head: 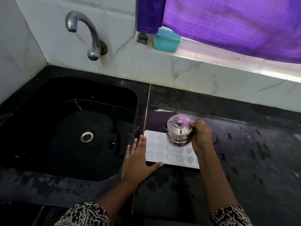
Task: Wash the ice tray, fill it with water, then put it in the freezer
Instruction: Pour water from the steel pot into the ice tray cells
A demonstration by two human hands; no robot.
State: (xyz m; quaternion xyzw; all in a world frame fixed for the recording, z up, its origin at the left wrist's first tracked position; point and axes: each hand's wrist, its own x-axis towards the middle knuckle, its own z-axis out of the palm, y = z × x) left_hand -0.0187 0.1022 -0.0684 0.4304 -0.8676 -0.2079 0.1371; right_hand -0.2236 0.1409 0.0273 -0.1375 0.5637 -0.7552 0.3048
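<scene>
Nearest the viewer, the left hand (138, 158) lies flat on the wet black counter (247, 154), fingers straight against the left edge of a white ice tray (179, 165), thumb along its near edge. The right hand (202, 137) curls around a small lidded steel pot (179, 131) held over the tray's far side. Left of the tray is a black sink (48, 88) under a steel tap (81, 25); farther back, a teal box (167, 40) sits on the window ledge beneath a purple curtain (228, 26).

A: Where is the light from?
B: Daylight through the purple curtain (228, 25); the sill (211, 58) beneath glares white, and the wet table (252, 141) and steel pot (179, 130) shine violet.
A: And the rest?
B: Dim, soft focus; the black sink (40, 111) swallows detail, edges bow.
</scene>
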